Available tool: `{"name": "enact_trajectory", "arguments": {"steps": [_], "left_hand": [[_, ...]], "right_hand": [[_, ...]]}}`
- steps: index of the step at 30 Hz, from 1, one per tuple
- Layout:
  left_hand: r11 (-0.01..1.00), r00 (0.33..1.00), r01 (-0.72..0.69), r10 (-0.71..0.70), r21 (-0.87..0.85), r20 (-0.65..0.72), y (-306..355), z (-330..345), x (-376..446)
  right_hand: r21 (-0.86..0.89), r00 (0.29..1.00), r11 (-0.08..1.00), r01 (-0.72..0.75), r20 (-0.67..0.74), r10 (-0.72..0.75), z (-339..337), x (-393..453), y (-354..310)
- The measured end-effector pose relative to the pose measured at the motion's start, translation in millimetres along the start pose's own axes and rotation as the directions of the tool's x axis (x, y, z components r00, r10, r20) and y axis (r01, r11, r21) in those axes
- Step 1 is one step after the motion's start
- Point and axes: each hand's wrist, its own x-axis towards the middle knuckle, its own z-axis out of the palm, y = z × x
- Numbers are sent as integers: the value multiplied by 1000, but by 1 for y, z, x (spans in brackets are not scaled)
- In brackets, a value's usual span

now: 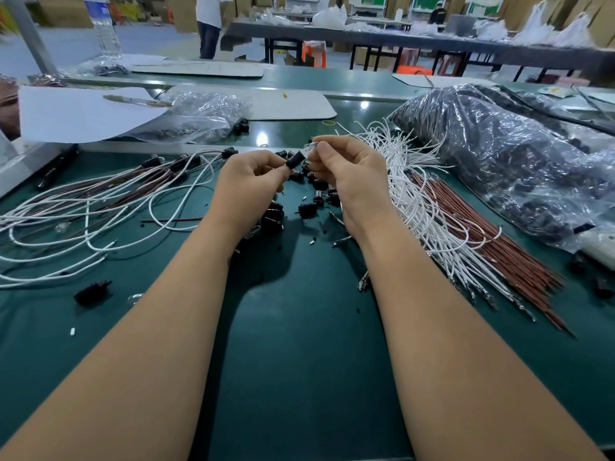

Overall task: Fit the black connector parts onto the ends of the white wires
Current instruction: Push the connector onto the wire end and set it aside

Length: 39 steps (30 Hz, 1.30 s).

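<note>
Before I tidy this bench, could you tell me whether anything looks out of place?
Yes: one black connector lies alone near the left front of the green table, apart from the loose connector pile, and small white bits are scattered around.

Factory assembly hall: long green workbenches, wire bundles, stacked cartons.

held connector: short black cylinder, tilted, pinched at left hand's fingertips | loose connectors: small black parts scattered on mat between both wrists | white wires: thin bundle fanned out right of right hand, ends bare
</note>
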Motion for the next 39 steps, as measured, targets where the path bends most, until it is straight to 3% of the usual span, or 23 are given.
{"name": "enact_trajectory", "arguments": {"steps": [6, 20, 35, 39], "left_hand": [[998, 1000, 13, -12, -55, 7, 1, 0, -1], [999, 1000, -24, 25, 35, -15, 0, 0, 1], [999, 998, 44, -45, 17, 54, -6, -3, 0], [999, 999, -3, 1, 41, 54, -6, -3, 0]], "right_hand": [[-47, 1000, 999, -3, -14, 2, 1, -1, -1], [-239, 999, 970, 45, 27, -39, 3, -2, -2], [-278, 997, 959, 49, 64, -32, 1, -3, 1], [-260, 998, 964, 53, 34, -46, 3, -4, 1]]}}
